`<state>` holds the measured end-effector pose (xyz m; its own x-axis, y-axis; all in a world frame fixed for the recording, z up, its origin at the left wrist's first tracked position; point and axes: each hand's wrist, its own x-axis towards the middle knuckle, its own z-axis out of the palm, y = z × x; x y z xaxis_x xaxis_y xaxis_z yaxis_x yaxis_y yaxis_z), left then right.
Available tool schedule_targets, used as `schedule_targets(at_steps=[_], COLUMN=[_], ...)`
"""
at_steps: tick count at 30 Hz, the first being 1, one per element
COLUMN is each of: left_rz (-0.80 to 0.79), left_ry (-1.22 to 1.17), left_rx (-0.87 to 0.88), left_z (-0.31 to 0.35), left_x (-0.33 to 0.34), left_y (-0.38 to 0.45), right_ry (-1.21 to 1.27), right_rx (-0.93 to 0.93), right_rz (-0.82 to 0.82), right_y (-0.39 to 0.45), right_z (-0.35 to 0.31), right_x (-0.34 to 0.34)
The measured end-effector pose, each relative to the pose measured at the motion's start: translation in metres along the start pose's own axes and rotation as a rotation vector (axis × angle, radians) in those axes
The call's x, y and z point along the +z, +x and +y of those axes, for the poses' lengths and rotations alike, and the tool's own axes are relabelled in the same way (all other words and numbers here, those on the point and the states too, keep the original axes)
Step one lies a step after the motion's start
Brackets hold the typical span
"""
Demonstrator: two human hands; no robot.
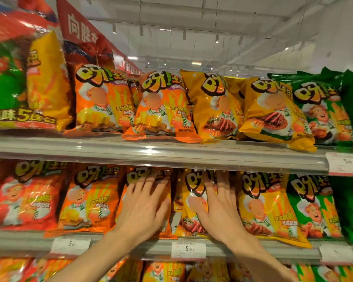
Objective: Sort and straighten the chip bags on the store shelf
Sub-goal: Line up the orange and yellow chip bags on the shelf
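Note:
On the middle shelf, my left hand (pixel 144 206) lies flat with fingers spread on an orange chip bag (pixel 130 178). My right hand (pixel 220 208) lies flat on the yellow chip bag (pixel 192 200) beside it, fingers spread upward. Neither hand grips anything. A narrow gap shows between these two bags. On the shelf above, orange bags (pixel 161 106) lean forward next to tilted yellow bags (pixel 214 104), with one yellow bag (pixel 273 112) overhanging the shelf edge.
Red bags (pixel 22 192) stand at the middle shelf's left, green bags (pixel 314 206) at its right. The upper shelf rail (pixel 151 151) juts out just above my fingertips. Price tags (pixel 188 249) hang on the lower rail. More bags fill the shelf below.

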<state>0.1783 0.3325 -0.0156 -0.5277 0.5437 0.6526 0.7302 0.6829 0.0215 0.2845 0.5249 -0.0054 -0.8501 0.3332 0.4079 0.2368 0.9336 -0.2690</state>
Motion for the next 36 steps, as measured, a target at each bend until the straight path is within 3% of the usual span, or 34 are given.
schedule_targets(at_steps=[5,19,24,30,36], left_rz=[-0.114,-0.052,-0.032,0.057,0.095], left_ry=[0.087,0.078,0.063,-0.097,-0.381], left_rx=[-0.045,-0.048,-0.044,-0.017,0.088], left_z=[-0.01,-0.01,-0.009,0.02,0.099], left_x=[0.014,0.024,0.018,0.008,0.01], left_y=[-0.007,-0.005,-0.007,0.0,0.021], right_ry=[-0.124,-0.257,-0.153,0.128,0.093], right_rx=[0.021,-0.042,-0.061,-0.035,0.145], right_rz=[0.082,0.178,0.143,0.212,0.382], right_y=[0.004,0.01,0.009,-0.007,-0.013], right_z=[-0.008,-0.016,-0.014,0.007,0.082], right_x=[0.015,0.033,0.028,-0.005,-0.052])
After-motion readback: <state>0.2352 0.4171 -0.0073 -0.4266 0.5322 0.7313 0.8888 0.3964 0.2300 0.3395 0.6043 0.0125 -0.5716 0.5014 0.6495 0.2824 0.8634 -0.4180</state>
